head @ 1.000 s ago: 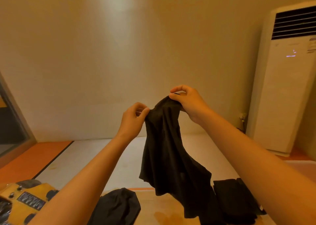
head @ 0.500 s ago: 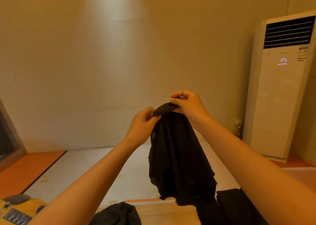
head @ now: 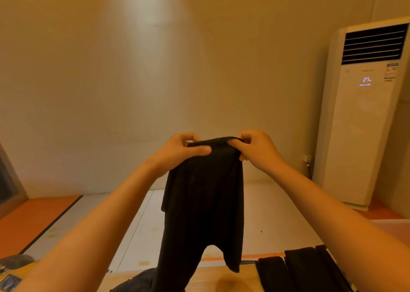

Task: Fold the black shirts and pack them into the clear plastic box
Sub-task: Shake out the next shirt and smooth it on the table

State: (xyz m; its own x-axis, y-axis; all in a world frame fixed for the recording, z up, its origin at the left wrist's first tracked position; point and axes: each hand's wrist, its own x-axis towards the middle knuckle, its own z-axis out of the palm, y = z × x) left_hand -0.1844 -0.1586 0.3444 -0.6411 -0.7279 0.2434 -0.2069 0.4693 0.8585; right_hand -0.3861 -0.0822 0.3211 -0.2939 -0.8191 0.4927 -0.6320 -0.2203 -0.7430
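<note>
A pale wall [head: 199,69] fills most of the view, and a tall standing air conditioner [head: 363,118] is seen at the right. In front of them a black shirt [head: 204,207] is held up in the air, its lower part hanging across the far edge of the wooden table [head: 246,276]. Folded black garments [head: 308,269] are laid side by side at the table's right, and a crumpled dark garment [head: 135,283] is partly seen at the bottom edge. The clear plastic box is not in view. The shirt's top edge is pinched between thumb and curled fingers of the left hand [head: 177,152] and of the right hand [head: 257,149]. The hands are set close together, with a short span of cloth stretched between them.

The shirt is judged to be opened out for folding, not yet folded. Since only a narrow band is gripped, the cloth below hangs bunched and uneven. If it is laid down so, a skewed fold may be set in. The hanging hem could also be dragged across the crumpled garment or the folded row, and these disturbed.
</note>
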